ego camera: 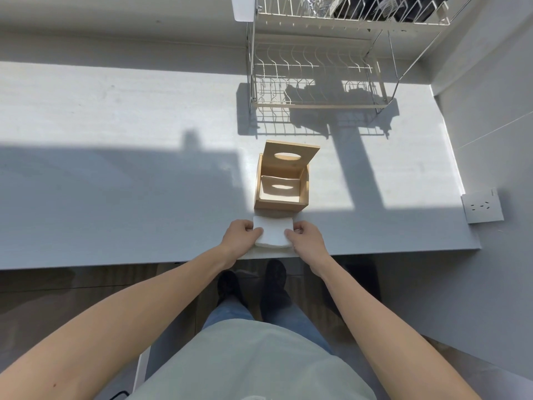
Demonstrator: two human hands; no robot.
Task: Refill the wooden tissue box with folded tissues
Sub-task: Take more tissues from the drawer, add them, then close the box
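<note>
A wooden tissue box [281, 204] stands on the white counter, its hinged lid [291, 153] with an oval slot tipped up and back. The inside holds no tissues; an oval patch of light lies on its floor. Just in front of the box, near the counter's front edge, rests a stack of folded white tissues [272, 230]. My left hand [240, 236] grips the stack's left side and my right hand [307, 236] grips its right side, thumbs on top.
A white wire dish rack [317, 76] stands at the back right of the counter [115, 174]. A wall socket [483, 209] sits on the right wall. The counter's front edge runs just under my wrists, with my feet on the floor below.
</note>
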